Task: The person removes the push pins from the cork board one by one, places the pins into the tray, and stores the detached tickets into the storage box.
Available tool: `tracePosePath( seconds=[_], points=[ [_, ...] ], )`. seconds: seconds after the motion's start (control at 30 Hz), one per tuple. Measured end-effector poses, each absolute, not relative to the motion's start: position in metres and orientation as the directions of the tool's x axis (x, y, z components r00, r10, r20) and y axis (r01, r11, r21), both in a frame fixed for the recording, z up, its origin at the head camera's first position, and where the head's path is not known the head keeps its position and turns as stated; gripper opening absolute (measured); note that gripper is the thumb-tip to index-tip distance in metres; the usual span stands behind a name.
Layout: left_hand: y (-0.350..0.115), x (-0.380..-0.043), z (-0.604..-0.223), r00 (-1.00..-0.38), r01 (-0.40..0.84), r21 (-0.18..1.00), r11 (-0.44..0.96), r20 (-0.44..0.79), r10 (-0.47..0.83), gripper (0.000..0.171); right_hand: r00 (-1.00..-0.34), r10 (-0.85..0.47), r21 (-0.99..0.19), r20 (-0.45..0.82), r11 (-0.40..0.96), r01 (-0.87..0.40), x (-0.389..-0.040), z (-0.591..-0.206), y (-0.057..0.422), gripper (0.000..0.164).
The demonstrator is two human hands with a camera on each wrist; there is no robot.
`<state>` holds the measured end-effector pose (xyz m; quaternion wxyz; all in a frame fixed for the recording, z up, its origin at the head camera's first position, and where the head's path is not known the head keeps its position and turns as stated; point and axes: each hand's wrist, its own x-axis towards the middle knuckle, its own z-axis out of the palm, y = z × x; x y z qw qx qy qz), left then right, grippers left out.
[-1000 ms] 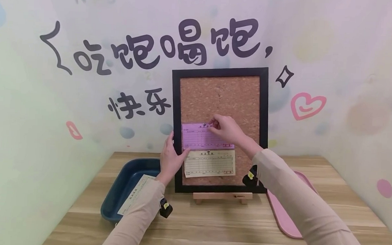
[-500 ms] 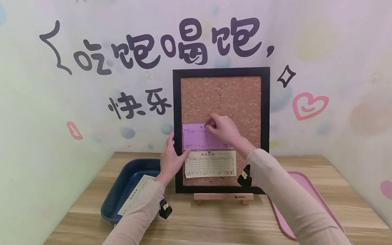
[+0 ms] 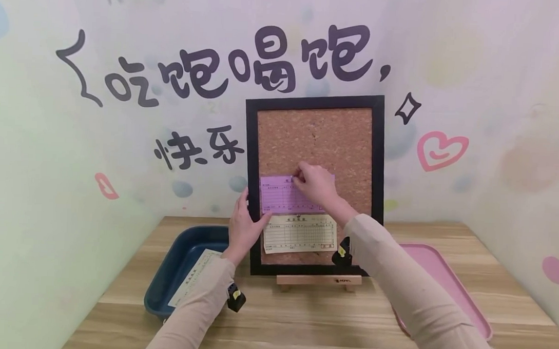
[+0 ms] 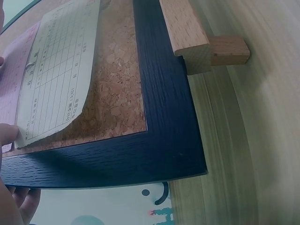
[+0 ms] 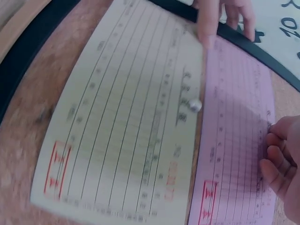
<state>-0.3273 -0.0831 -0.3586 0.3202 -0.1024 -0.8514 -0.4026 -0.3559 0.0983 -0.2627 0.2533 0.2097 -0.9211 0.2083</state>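
A cork board (image 3: 315,137) in a black frame stands upright. My left hand (image 3: 244,230) grips its left edge; in the left wrist view the thumb (image 4: 7,133) lies in front and fingers (image 4: 29,202) behind. A purple receipt slip (image 3: 271,197) lies against the cork, with a cream receipt slip (image 3: 300,234) just below it. A silver pushpin (image 5: 195,105) sits at the cream slip's top edge. My right hand (image 3: 317,185) pinches the pushpin at the purple slip's top edge; its fingertips hide nearly all of that pin.
The board rests on a small wooden stand (image 3: 319,280) on the wood-grain table (image 3: 302,324). To the left, a dark blue tray (image 3: 158,273) holds a pale slip (image 3: 193,278). A pink tray (image 3: 447,278) lies to the right, partly under my right sleeve. A patterned wall (image 3: 449,72) stands behind.
My right hand has shifted slightly left, from beside the purple slip's pushpin onto it, covering it with the fingertips. The left hand keeps its grip on the frame.
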Motion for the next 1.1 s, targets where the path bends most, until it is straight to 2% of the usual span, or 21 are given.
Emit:
tracePosePath(
  seconds=[0.27,0.6,0.87,1.1],
  points=[
    [-0.0833,-0.3272,-0.3580,-0.772,0.441,0.614,0.654,0.632,-0.073,0.079,-0.813,-0.226,-0.321,0.537,0.836,-0.445,-0.3552,-0.2611,0.0944,0.009],
    [-0.0840,-0.3271,-0.3583,-0.782,0.425,0.620,0.660,0.618,-0.077,0.080,-0.785,-0.268,-0.280,0.558,0.830,-0.482,-0.3562,-0.2632,0.0969,0.008],
    [-0.0843,-0.3281,-0.3587,-0.761,0.443,0.605,0.662,0.644,-0.080,0.079,-0.762,-0.305,-0.263,0.571,0.812,-0.521,-0.3574,-0.2648,0.0996,0.007],
    [-0.0843,-0.3275,-0.3589,-0.775,0.432,0.616,0.659,0.627,-0.079,0.079,-0.753,-0.316,-0.252,0.578,0.808,-0.532,-0.3586,-0.2657,0.1006,0.007]
  ],
)
